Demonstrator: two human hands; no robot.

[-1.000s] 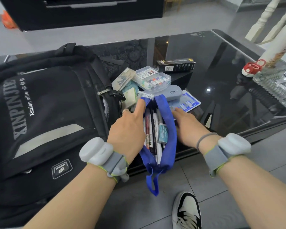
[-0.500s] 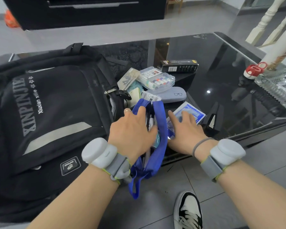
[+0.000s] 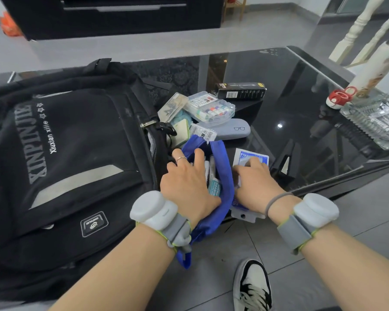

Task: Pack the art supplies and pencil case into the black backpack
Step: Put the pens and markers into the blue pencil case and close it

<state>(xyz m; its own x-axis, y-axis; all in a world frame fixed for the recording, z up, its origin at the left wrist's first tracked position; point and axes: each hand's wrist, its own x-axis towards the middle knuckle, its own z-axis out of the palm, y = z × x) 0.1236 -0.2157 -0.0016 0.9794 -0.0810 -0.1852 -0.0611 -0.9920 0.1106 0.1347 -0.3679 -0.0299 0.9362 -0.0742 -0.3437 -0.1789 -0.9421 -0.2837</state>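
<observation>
My left hand [image 3: 186,185] has slid over the blue pencil case [image 3: 222,176], fingers now curled on its open mouth, at the tabletop's [image 3: 301,90] six o'clock edge, three o'clock of the black backpack [image 3: 65,153]. My right hand [image 3: 254,182] now presses flat on the blue packet [image 3: 252,157]. Nothing's packed yet.

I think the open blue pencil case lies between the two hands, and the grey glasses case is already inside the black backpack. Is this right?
Not quite. In the head view the glasses case lies on the table, beyond the pencil case, not inside the backpack. The pencil case is open between the left hand and right hand.
</observation>
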